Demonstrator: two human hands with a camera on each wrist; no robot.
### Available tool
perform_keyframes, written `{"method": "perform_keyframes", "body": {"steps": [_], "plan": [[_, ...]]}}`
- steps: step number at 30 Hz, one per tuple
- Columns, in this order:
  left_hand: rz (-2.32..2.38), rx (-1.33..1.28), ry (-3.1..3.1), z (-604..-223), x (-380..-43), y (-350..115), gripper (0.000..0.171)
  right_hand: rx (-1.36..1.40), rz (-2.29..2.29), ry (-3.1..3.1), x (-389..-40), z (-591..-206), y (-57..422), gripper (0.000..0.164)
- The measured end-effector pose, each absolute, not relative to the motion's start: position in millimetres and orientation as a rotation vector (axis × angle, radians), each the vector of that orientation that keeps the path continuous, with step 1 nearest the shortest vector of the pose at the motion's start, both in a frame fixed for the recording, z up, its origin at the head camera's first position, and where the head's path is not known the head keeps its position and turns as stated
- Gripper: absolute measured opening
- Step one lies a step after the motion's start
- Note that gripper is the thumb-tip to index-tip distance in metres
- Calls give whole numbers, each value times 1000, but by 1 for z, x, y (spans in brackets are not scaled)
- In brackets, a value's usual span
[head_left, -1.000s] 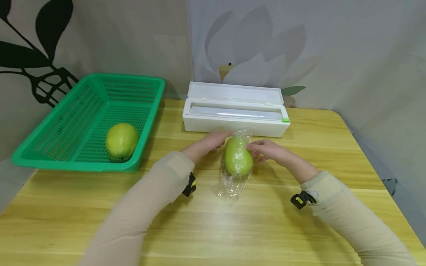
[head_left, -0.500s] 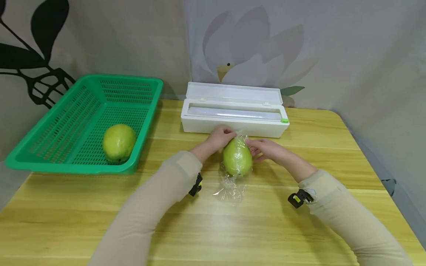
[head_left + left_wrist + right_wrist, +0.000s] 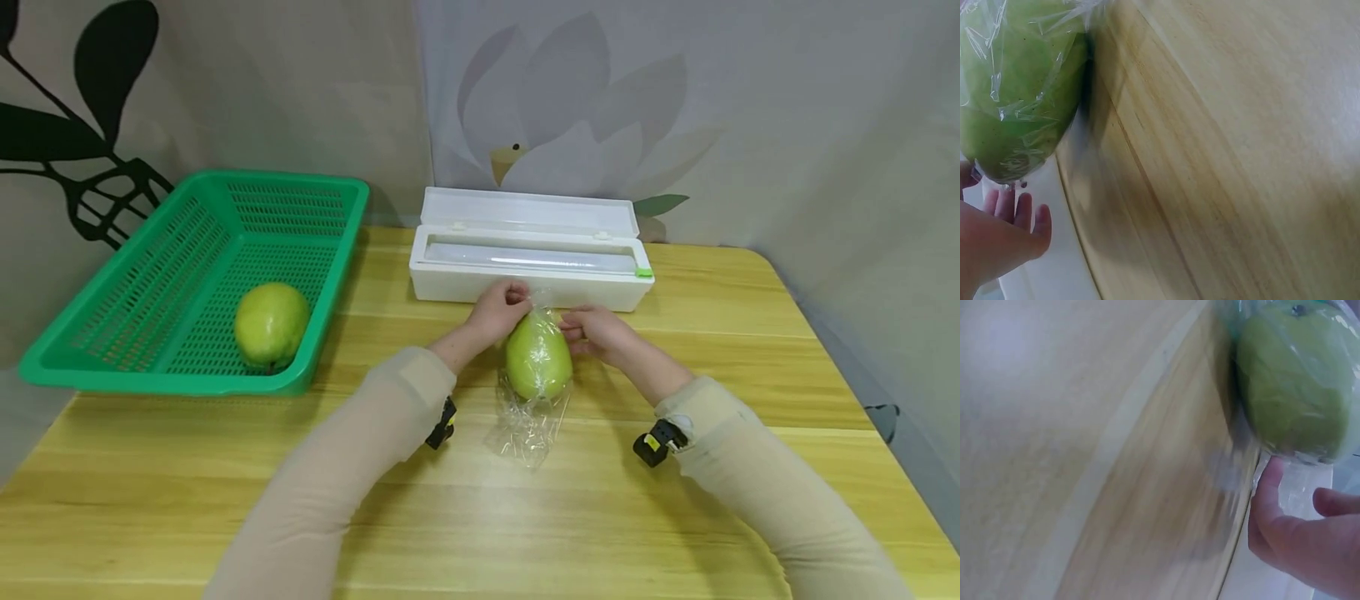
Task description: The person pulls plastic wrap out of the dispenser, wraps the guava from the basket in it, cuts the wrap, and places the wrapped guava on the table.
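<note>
Green, egg-shaped fruit in clear, crinkly plastic film is lying near the middle of the yellow wooden worktop's far edge. From the head view, a long white box with its lid up is standing along that edge, likely to keep it handy. At the far left corner, a green slotted plastic basket is holding another green fruit. Both arms are reaching forward and inward. The left hand is pinching the film at the fruit's far end, perhaps to keep it gathered; the right hand is touching the right side.

From the left wrist view, the other left fingers are curving loosely.

From the right wrist view, one finger is touching the wrapped end and the thumb is standing apart, so nothing is being gripped.
</note>
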State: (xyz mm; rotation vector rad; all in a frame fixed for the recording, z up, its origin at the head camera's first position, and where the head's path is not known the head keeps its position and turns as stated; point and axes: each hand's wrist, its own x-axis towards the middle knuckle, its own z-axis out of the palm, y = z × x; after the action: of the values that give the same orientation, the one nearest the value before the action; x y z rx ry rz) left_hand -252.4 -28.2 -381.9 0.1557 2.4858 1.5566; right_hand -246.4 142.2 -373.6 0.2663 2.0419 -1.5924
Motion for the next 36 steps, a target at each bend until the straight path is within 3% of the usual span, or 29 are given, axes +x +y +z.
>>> {"method": "perform_keyframes", "body": {"steps": [4, 20, 28, 36], "plan": [[1573, 183, 2474, -384, -252, -28, 39, 216, -1534, 2058, -249, -375, 144, 53], [1691, 272, 2397, -388, -249, -29, 23, 12, -1529, 2060, -260, -383, 148, 48], [1597, 318, 2461, -389, -252, -29, 41, 65, -1586, 2206, -260, -382, 142, 31], [1540, 415, 2496, -386, -252, -29, 33, 55, -1636, 2285, -257, -373, 139, 37]]}}
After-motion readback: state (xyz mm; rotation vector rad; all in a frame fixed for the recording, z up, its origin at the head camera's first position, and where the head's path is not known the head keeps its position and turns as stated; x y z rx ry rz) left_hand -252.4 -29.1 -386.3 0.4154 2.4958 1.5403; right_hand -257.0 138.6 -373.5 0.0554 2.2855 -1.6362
